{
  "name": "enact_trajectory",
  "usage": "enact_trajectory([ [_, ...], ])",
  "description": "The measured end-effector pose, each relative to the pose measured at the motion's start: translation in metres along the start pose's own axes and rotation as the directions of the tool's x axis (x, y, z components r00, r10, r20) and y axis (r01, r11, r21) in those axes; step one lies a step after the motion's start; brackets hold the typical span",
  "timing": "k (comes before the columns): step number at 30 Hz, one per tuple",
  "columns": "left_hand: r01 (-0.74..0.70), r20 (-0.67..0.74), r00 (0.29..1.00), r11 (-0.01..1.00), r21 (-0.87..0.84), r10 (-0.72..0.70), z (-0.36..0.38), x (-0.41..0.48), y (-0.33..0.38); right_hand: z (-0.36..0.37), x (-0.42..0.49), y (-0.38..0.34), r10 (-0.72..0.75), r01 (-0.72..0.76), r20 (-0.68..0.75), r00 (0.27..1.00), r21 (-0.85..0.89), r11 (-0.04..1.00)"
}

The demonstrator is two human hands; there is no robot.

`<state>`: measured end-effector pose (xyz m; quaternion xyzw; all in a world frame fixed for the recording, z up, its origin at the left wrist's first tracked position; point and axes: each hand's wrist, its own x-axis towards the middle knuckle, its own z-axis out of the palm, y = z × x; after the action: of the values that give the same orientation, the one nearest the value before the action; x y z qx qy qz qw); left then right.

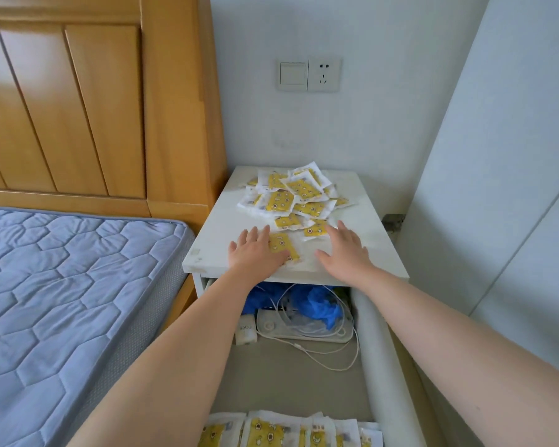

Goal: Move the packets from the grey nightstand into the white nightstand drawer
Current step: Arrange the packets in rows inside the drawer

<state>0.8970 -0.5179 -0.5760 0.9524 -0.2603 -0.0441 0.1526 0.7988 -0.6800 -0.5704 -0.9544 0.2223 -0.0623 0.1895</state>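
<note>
Lying flat by nightstand [217,233] edge: hands [255,253] [347,253] (packets [304,190] beyond).

Yellow packets [299,188] with white edges (small dark spots printed on them) lie beyond the fingers [254,235] on an off-white nightstand top [220,227], left of them a blue-grey hexagon-quilted mattress [62,285].
</note>
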Motion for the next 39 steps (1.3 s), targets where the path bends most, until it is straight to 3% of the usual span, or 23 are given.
enact_trajectory([
  [4,0.027,-0.016,0.999,0.998,-0.048,-0.028,-0.006,0.012,-0.004,0.004,0.014,0.003,-0.025,0.029,0.031,0.999,-0.126,0.992],
  [9,0.007,-0.065,0.998,0.99,-0.141,-0.016,-0.009,0.008,-0.004,0.007,0.016,0.008,-0.073,0.069,-0.121,0.99,-0.038,0.997],
  [13,0.023,-0.066,0.996,0.887,-0.461,-0.061,-0.012,0.001,-0.008,0.01,0.014,0.011,-0.107,0.116,-0.212,0.971,0.03,0.993],
  [20,0.091,-0.085,0.966,0.63,-0.771,-0.244,-0.023,-0.006,-0.006,0.006,0.002,0.007,-0.192,0.19,-0.113,0.975,-0.028,0.981],
  [28,0.09,-0.066,0.969,0.587,-0.805,-0.24,-0.023,0.007,-0.021,0.003,-0.026,0.009,-0.376,0.374,-0.062,0.925,-0.038,0.927],
  [30,0.101,-0.041,0.97,0.55,-0.829,-0.239,-0.025,0.01,-0.026,-0.002,-0.029,0.005,-0.304,0.323,-0.216,0.928,0.057,0.945],
  [32,0.116,-0.004,0.973,0.503,-0.857,-0.232,-0.027,0.011,-0.031,-0.009,-0.027,-0.007,-0.124,0.244,-0.46,0.879,0.211,0.946],
  [34,0.119,0.013,0.975,0.473,-0.873,-0.221,-0.027,0.011,-0.033,-0.01,-0.018,-0.027,-0.01,0.227,-0.551,0.834,0.327,0.917],
  [36,0.111,0.016,0.977,0.447,-0.888,-0.211,-0.025,0.012,-0.034,-0.007,-0.009,-0.05,-0.033,0.226,-0.497,0.867,0.333,0.916],
  [39,0.093,0.007,0.98,0.425,-0.9,-0.199,-0.025,0.012,-0.038,0.017,0.003,-0.068,-0.28,0.319,-0.265,0.923,0.119,0.94],
])
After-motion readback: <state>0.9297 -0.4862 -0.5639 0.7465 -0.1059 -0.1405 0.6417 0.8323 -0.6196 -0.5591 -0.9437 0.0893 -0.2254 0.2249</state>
